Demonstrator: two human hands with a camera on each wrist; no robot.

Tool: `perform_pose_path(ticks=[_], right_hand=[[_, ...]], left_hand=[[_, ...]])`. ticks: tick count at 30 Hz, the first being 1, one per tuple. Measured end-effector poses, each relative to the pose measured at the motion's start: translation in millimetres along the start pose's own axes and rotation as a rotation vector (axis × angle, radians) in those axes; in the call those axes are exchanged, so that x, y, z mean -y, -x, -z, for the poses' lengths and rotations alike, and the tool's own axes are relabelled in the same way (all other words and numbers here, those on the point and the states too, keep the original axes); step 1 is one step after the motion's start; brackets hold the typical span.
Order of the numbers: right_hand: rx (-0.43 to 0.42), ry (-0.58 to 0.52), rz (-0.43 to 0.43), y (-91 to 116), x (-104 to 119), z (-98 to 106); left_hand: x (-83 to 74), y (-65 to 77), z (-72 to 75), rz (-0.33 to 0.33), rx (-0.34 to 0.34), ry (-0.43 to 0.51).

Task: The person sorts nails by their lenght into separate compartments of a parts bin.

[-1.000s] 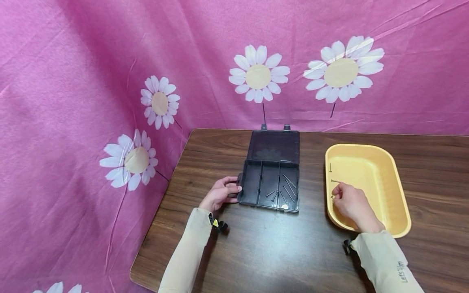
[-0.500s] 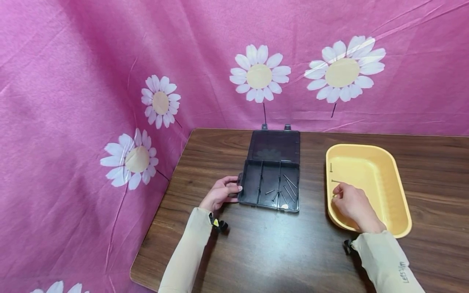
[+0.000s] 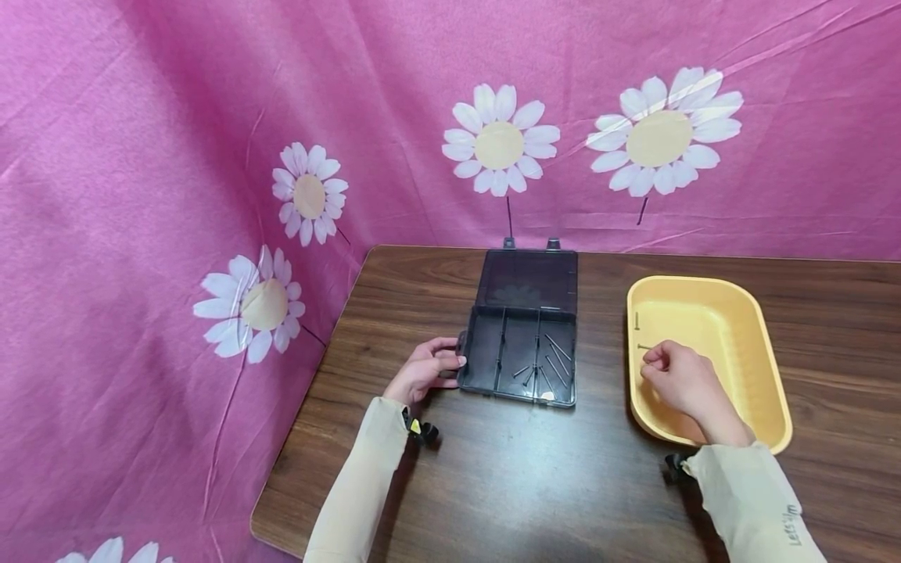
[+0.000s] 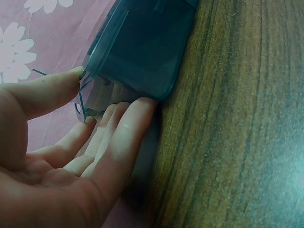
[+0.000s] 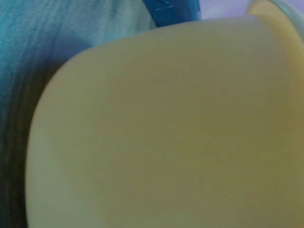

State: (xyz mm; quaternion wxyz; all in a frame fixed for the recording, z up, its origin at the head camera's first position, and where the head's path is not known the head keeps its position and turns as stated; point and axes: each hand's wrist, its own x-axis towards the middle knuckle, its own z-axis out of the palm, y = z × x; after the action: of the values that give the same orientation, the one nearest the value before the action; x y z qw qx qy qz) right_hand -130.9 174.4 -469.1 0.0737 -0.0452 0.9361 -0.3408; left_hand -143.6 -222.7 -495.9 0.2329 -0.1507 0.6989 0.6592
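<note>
A dark translucent compartment box (image 3: 482, 352) lies with its lid back on the table. Several thin metal screws (image 3: 556, 349) lie in its middle and right compartments. My left hand (image 3: 422, 369) grips the box's left side, thumb (image 4: 57, 90) on the upper edge and fingers below and against the wall. Inside the yellow basin (image 3: 732, 367), my right hand (image 3: 681, 381) has its fingertips pinched together near the left wall. The screw between them is hidden now. Two more screws lie close by, one upright in view (image 3: 637, 320) and one (image 3: 644, 346) partly covered by the fingers.
The box's lid (image 3: 528, 279) lies flat towards the back, near the pink flowered cloth (image 3: 394, 117). Brown wooden table (image 3: 507, 485) lies between box and basin. The basin's outer wall (image 5: 166, 128) fills most of the right wrist view.
The small screw end that showed at my right fingertips has gone from sight. My right hand has shifted slightly right, its fingers covering more of the nearby screw. The left hand stays put.
</note>
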Motion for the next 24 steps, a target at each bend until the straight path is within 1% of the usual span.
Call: perform_pose_path(ticks=[4,14,17,24], right_hand=[[-0.024,-0.006,0.008,0,2,4],[-0.132,-0.027,0.036,0,13,13],[-0.162,-0.049,0.035,-1,17,15],[-0.227,-0.141,0.031,-3,28,15]], left_hand=[[-0.8,0.5,-0.3,0.001,0.002,0.006],[-1.3,2.2,-1.0,-0.005,0.001,0.021],[-1.1,2.0,-0.9,-0.009,0.005,0.02],[-2.1,1.9,-1.3,-0.002,0.002,0.018]])
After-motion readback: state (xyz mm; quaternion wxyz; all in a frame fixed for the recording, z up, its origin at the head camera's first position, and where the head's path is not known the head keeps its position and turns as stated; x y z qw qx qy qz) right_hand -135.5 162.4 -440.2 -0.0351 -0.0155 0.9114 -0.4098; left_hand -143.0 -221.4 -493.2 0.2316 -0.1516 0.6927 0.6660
